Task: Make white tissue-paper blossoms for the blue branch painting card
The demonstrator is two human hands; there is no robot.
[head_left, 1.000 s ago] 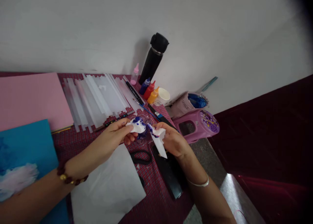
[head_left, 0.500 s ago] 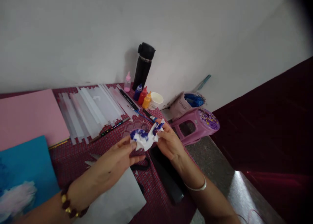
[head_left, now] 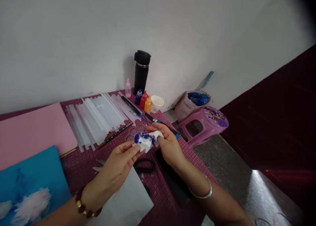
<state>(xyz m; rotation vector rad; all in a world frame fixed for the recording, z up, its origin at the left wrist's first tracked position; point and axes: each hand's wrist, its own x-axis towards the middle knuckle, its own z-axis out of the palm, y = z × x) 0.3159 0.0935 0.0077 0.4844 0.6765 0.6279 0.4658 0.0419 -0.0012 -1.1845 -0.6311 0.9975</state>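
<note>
My left hand pinches a white tissue stained with dark blue-violet paint. The tissue's right end is gripped by my right hand, so it stretches between both hands above the table. Scissors with black handles lie under the hands, their blades partly covered by my left wrist. Behind the tissue is a clear flower-shaped palette, partly hidden. A black phone-like slab lies below my right forearm. White paper spreads beneath my left arm.
Blue canvas with pinkish-white puffs and pink sheets lie left. Translucent strips, a marker and a brush lie behind. Paint bottles, a paper cup and a black flask stand near the wall. A pink stool is right.
The tissue is bunched closer together, and my right hand has folded its end over. The view has shifted slightly, and the scissors' handles show more.
</note>
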